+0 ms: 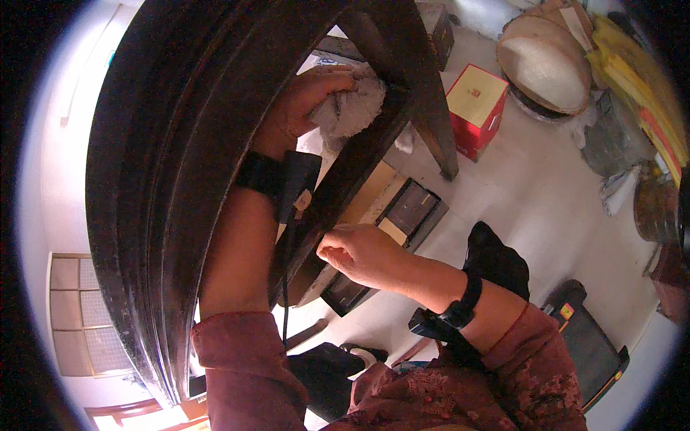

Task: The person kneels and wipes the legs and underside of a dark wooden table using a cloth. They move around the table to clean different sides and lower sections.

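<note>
A large piece of dark wooden furniture with moulded grooves rises in front of me and fills the left of the view. My left arm reaches through an opening between its grooved panel and a dark wooden rail. Inside that opening, my left hand grips a bunched grey-white cloth; part of the fingers is hidden. My right hand is curled into a loose fist beside the rail's lower part, with nothing visible in it. Whether it touches the rail, I cannot tell.
A red box with a yellowish top stands on the floor, near a round sieve-like basket. Yellow bags lie at the far right. Below the rail is a wooden piece with dark panels. A black flat case lies lower right.
</note>
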Available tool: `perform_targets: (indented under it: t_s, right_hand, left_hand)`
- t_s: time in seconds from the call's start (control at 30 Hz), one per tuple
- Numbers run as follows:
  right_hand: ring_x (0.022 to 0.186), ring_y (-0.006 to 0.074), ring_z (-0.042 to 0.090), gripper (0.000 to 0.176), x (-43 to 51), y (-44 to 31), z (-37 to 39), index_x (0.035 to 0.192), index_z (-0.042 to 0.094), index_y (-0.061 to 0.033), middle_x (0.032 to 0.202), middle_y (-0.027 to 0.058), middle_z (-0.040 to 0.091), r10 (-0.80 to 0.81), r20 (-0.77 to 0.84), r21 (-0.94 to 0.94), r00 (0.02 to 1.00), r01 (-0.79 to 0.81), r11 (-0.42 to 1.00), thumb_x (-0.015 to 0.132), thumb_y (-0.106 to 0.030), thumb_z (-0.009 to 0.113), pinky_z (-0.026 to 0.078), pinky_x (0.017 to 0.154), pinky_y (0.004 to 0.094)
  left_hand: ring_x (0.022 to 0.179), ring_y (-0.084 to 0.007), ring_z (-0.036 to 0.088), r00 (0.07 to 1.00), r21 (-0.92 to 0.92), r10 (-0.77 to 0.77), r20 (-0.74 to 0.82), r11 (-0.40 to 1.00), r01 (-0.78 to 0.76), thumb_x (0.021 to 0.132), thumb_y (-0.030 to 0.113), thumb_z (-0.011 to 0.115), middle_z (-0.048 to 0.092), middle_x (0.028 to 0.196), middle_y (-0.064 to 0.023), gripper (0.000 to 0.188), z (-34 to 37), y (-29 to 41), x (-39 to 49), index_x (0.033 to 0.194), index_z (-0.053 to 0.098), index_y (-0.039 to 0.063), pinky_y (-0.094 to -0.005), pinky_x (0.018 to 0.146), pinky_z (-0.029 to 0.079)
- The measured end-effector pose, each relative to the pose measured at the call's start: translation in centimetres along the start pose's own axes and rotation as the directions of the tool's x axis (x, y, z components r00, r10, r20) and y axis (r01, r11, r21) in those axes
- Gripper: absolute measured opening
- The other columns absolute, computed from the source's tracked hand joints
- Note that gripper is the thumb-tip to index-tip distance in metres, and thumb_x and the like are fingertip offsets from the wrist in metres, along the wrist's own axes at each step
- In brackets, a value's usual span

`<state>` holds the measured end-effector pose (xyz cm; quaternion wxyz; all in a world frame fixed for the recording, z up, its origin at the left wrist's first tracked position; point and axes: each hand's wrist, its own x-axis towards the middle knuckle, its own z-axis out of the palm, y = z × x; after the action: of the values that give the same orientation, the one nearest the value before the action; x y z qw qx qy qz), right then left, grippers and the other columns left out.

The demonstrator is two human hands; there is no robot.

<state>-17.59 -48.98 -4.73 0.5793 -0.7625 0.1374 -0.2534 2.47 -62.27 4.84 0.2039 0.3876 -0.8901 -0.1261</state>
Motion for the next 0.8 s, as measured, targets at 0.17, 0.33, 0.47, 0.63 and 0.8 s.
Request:
perform_targets:
  t_s: [0.17,0.33,0.47,0.63,0.8]
  right_hand:
    - [0.081,0.0301,0.068,0.018,0.3,0.1,0.3,0.095,0.066,-0.0064,0.089,0.0131,0.07,-0.025,-0.004,-0.031,1.0,0.025,0.999,0.094,-0.023,0.061,0.053,0.068,0.0397]
    - [0.083,0.0302,0.068,0.02,0.4,0.3,0.4,0.098,0.066,-0.0073,0.09,0.0136,0.07,-0.005,0.039,-0.056,0.999,0.007,0.998,0.094,-0.025,0.06,0.053,0.071,0.0407]
    - [0.083,0.0306,0.068,0.02,0.2,0.2,0.4,0.099,0.066,-0.0073,0.089,0.0129,0.07,0.001,0.021,-0.06,1.0,0.0,0.998,0.094,-0.026,0.06,0.053,0.072,0.0406]
    - [0.083,0.0305,0.068,0.019,0.1,0.0,0.3,0.096,0.066,-0.0069,0.09,0.0126,0.069,-0.015,0.015,-0.075,1.0,0.016,0.997,0.094,-0.025,0.059,0.053,0.072,0.041]
    - [0.084,0.0308,0.067,0.016,-0.1,0.0,0.1,0.093,0.064,-0.0063,0.09,0.0131,0.068,-0.032,0.015,-0.04,0.999,0.033,0.999,0.094,-0.021,0.06,0.053,0.072,0.0415]
  left_hand:
    - [0.123,-0.0347,0.055,0.986,-0.091,-0.162,-0.029,0.983,0.159,0.075,0.005,0.073,0.06,0.126,-0.0189,0.04,-0.2,0.2,-0.7,0.114,0.063,0.005,-0.0413,0.102,0.045]
    - [0.122,-0.0341,0.056,0.965,-0.074,-0.241,-0.106,0.969,0.234,0.075,0.006,0.072,0.06,0.127,-0.0185,0.039,-0.5,1.1,-1.6,0.114,0.063,0.004,-0.0405,0.102,0.045]
    - [0.121,-0.0336,0.056,0.935,-0.05,-0.3,-0.188,0.954,0.296,0.076,0.007,0.071,0.06,0.127,-0.0182,0.039,-0.8,1.5,-2.1,0.113,0.064,0.003,-0.04,0.101,0.045]
    - [0.12,-0.033,0.057,0.873,-0.094,-0.363,-0.326,0.931,0.352,0.076,0.008,0.071,0.061,0.127,-0.0178,0.038,-1.4,1.5,-2.4,0.113,0.064,0.003,-0.0392,0.101,0.045]
    - [0.119,-0.0324,0.057,0.793,-0.243,-0.437,-0.425,0.899,0.365,0.077,0.01,0.07,0.061,0.127,-0.0175,0.037,-1.5,0.9,-2.1,0.113,0.065,0.002,-0.0385,0.1,0.045]
